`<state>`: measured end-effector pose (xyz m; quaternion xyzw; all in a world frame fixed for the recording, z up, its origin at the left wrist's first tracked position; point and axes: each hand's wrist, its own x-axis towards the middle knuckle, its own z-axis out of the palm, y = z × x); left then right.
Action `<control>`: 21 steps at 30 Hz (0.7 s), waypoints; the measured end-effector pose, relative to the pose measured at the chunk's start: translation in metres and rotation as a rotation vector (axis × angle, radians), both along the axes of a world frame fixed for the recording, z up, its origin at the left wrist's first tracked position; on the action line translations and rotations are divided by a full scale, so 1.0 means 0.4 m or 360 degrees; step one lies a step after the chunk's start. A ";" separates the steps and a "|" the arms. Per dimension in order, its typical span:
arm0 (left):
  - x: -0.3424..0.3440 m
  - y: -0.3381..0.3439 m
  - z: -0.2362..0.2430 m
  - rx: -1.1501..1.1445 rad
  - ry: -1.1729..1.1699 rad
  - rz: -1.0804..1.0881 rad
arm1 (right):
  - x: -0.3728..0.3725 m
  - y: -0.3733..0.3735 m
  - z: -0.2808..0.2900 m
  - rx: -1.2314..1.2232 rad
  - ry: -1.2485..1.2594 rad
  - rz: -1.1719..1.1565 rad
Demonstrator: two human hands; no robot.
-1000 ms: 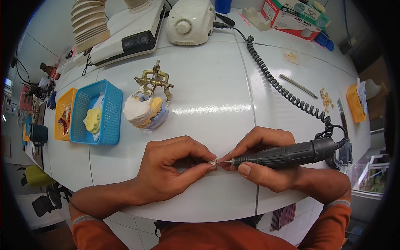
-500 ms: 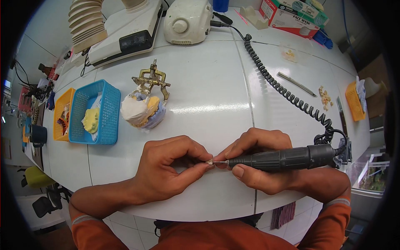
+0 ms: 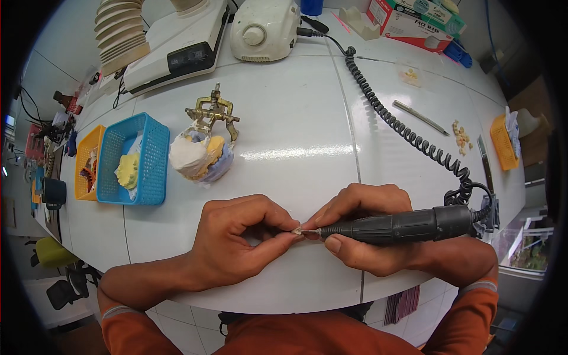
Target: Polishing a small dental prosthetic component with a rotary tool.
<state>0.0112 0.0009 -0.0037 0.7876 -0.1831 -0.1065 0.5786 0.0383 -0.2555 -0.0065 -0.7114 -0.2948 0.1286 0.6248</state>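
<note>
Between thumb and forefinger, my left hand [image 3: 245,239] pinches a small whitish piece that looks like an artificial tooth [image 3: 297,231]. My right hand [image 3: 370,228] is wrapped round a black rotary handpiece [image 3: 387,227], which lies nearly level. Its thin metal bur [image 3: 310,232] points left and meets the small tooth. Fingertips hide most of the tooth. A black coiled cord [image 3: 408,127] runs from the handpiece to a cream control box [image 3: 264,29] at the back.
Left of centre stands a brass articulator [image 3: 214,112] with plaster dental models [image 3: 198,157]. Beside it are a blue basket [image 3: 155,160] and a yellow basket [image 3: 84,192]. At right lie a metal pen-like tool [image 3: 421,118], loose teeth [image 3: 461,138], a knife [image 3: 485,163] and an orange basket [image 3: 500,142].
My right hand and the handpiece have shifted very slightly left. The left hand keeps its pinch on the tooth, almost unmoved.
</note>
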 end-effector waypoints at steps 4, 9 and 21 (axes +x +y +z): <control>0.000 0.000 0.000 0.0017 -0.0008 -0.0003 | -0.001 0.001 0.001 -0.0026 -0.0023 -0.0001; -0.001 0.000 0.001 0.0032 0.0002 -0.0001 | -0.007 0.005 0.001 -0.0026 -0.0042 -0.0043; 0.001 -0.001 -0.003 0.0011 -0.0034 -0.0008 | -0.003 -0.006 0.035 -0.0264 0.0030 0.0082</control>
